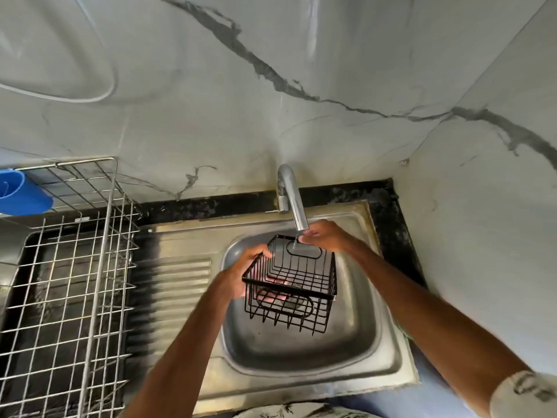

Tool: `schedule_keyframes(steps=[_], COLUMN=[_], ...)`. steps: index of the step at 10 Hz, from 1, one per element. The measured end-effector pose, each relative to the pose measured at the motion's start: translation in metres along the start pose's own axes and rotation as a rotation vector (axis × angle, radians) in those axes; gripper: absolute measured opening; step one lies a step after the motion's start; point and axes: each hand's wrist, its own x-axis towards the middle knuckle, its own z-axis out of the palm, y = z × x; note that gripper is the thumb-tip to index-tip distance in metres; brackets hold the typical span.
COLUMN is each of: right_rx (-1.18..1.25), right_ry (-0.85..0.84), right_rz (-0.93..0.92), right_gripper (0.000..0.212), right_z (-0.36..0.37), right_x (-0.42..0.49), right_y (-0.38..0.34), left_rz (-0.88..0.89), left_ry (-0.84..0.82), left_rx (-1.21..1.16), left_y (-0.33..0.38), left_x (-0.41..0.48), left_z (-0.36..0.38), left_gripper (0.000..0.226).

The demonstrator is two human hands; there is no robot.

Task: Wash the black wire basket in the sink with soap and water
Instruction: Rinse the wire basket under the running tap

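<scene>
The left grip (pixel 247 270) is closed on the left rim of the black wire basket (pixel 289 287), fingers curled over the top wire and the palm against the side wall. The right grip (pixel 321 236) pinches the far rim, just under the spout of the tap (pixel 292 200). Between them the basket hangs tilted in the air above the bowl of the sink (pixel 373 336), touching neither its floor nor its walls. Whether water is running is hard to tell; at most a thin thread shows at the spout. The basket looks light and stiff, and its open mesh should drain at once. The coated wires are thin and likely slick once wet and soapy, so the thicker rim band and the corners seem the surest holds. No soap shows here. A steel dish rack (pixel 99 267) stands on the counter (pixel 388 212), well to the left.
</scene>
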Motion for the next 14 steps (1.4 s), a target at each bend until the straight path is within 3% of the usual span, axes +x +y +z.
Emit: schedule_keyframes(steps=[1, 2, 3, 4, 5, 6, 7, 9, 11, 12, 13, 14], right_rx=[0.117, 0.193, 0.280, 0.302, 0.242, 0.138, 0.031, 0.312, 0.289, 0.289, 0.061, 0.087], right_ry=[-0.175, -0.234, -0.269, -0.401, -0.458, -0.423, -0.335, -0.220, -0.365, -0.298, -0.197, -0.100], right_rz=[0.022, 0.020, 0.014, 0.068, 0.119, 0.132, 0.033, -0.024, 0.032, 0.097, 0.025, -0.120], right_gripper=[0.035, 0.061, 0.039, 0.028, 0.024, 0.020, 0.018, 0.039, 0.029, 0.024, 0.016, 0.015], right_z=[0.012, 0.031, 0.030, 0.017, 0.003, 0.002, 0.012, 0.033, 0.006, -0.002, -0.002, 0.004], right_x=[0.024, 0.060, 0.052, 0.042, 0.035, 0.032, 0.034, 0.057, 0.032, 0.027, 0.029, 0.029], right_y=[-0.013, 0.009, 0.000, 0.014, 0.039, 0.044, 0.024, -0.001, 0.034, 0.055, 0.047, 0.018], left_rz=[0.218, 0.124, 0.227, 0.227, -0.007, -0.043, -0.134, -0.133, -0.082, -0.077, -0.061, -0.056], left_ry=[-0.069, -0.338, -0.268, -0.084, -0.080, 0.019, 0.007, -0.052, 0.016, -0.019, -0.071, -0.097], left_rx=[0.019, -0.088, 0.001, -0.039, -0.096, -0.060, 0.104, 0.156, 0.096, 0.119, 0.166, 0.207], left_y=[-0.011, -0.008, 0.017, 0.029, 0.030, 0.019, 0.019, 0.026, 0.027, 0.024, 0.022, 0.022], left_x=[0.009, 0.003, -0.023, -0.041, -0.020, 0.005, 0.013, 0.019, 0.020, 0.025, 0.032, 0.037], left_z=[-0.019, -0.032, -0.006, 0.013, 0.009, -0.009, -0.009, -0.012, -0.021, -0.020, -0.012, -0.008], left_gripper=[0.071, 0.064, 0.091, 0.057, 0.074, 0.038, 0.078, 0.102, 0.057, 0.052, 0.057, 0.064])
